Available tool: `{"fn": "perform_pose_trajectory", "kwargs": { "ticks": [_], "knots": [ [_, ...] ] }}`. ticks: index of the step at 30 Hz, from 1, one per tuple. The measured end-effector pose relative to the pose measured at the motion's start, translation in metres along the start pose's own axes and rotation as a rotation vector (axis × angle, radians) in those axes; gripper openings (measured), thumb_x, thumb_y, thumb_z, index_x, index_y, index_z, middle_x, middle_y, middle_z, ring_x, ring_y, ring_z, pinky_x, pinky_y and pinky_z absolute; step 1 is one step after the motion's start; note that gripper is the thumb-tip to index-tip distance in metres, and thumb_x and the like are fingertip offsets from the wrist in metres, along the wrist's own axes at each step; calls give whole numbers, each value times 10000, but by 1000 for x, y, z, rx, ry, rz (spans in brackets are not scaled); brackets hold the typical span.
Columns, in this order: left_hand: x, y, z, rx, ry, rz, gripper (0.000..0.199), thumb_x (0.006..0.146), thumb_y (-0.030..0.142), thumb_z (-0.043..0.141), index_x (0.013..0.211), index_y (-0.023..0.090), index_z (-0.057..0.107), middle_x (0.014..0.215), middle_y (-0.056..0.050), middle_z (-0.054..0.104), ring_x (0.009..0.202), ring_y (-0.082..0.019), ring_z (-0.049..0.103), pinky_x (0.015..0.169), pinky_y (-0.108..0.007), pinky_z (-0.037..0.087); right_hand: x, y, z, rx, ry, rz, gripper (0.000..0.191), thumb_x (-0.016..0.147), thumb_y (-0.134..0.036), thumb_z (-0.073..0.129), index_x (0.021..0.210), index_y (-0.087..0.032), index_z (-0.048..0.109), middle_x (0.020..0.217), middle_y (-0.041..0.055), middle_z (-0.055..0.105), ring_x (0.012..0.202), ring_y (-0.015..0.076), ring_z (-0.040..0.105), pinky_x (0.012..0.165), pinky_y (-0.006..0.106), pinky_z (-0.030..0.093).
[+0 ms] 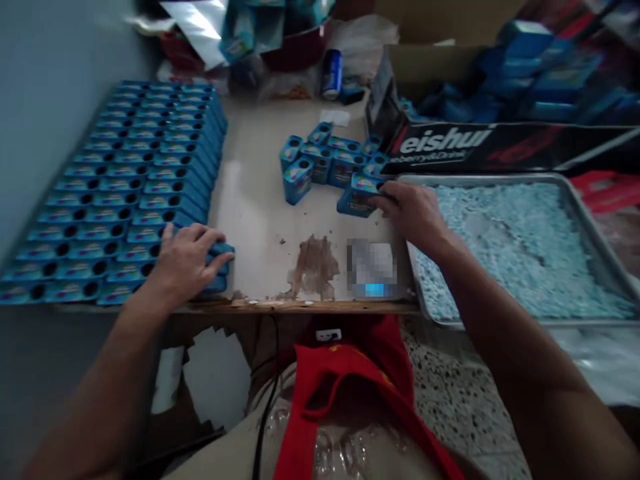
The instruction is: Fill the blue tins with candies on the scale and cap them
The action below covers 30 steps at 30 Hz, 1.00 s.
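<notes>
Rows of small blue boxes with dark round holes on top (125,157) stand packed together on the left of the table. At the near right corner of these rows, my left hand (185,260) is closed around the end blue box (219,267). My right hand (413,217) pinches the right end of another blue box (361,195), in front of a loose cluster of similar boxes (333,160) near the table's middle. That box looks slightly tilted.
A metal tray (417,267) of pale blue pieces lies at the right. Behind it stands a printed carton (450,147) heaped with blue boxes. A blue can (331,75) stands at the back. The table's front edge (280,307) runs before me.
</notes>
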<state>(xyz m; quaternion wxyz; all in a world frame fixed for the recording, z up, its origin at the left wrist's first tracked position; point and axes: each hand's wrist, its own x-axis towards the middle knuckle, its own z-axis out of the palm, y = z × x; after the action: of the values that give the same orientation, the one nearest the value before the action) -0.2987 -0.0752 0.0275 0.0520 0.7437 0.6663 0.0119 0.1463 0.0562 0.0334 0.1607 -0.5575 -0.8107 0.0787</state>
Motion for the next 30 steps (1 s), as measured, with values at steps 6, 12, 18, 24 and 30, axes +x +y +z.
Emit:
{"fn": "perform_pose_trajectory", "kwargs": {
  "ticks": [6, 12, 18, 24, 30],
  "knots": [
    [14, 5, -6, -8, 114, -45, 363, 1086, 540, 504, 1088, 246, 718, 1278, -166, 783, 1317, -447, 727, 1356, -900, 223, -98, 12, -26, 68, -212, 21, 250, 1125, -342, 607, 960, -248, 771, 1016, 123, 778, 902, 289, 745, 794, 377, 491],
    [18, 38, -33, -45, 309, -21, 498, 1043, 736, 569, 1049, 293, 797, 1503, -173, 784, 1440, -568, 704, 1358, -892, 225, -132, 36, -22, 210, -92, 83, 332, 1103, -461, 760, 1409, -341, 808, 1237, 85, 846, 919, 273, 797, 855, 411, 621],
    [30, 97, -37, -160, 289, 54, 412, 1032, 669, 637, 1129, 345, 874, 1551, -140, 781, 1536, -555, 650, 1335, -857, 171, -192, 143, -37, -11, -134, 173, 824, 912, -463, 1005, 1652, -301, 683, 1660, 199, 690, 1525, 495, 662, 1234, 690, 577],
    [47, 137, -16, -148, 216, 107, 440, 1087, 664, 613, 1161, 307, 859, 1478, -109, 810, 1469, -480, 711, 1340, -826, 140, -205, 167, -11, 6, -365, -82, 916, 951, -428, 971, 1770, -391, 562, 1952, 114, 344, 1784, 485, 349, 1380, 765, 401],
    [40, 146, -7, -155, 136, 110, 360, 1094, 616, 659, 1158, 310, 838, 1426, -102, 829, 1420, -441, 724, 1392, -772, 153, -169, 160, 4, 127, -411, -236, 454, 958, -391, 904, 1399, -396, 800, 1767, 48, 619, 1701, 457, 445, 1359, 708, 386]
  ]
}}
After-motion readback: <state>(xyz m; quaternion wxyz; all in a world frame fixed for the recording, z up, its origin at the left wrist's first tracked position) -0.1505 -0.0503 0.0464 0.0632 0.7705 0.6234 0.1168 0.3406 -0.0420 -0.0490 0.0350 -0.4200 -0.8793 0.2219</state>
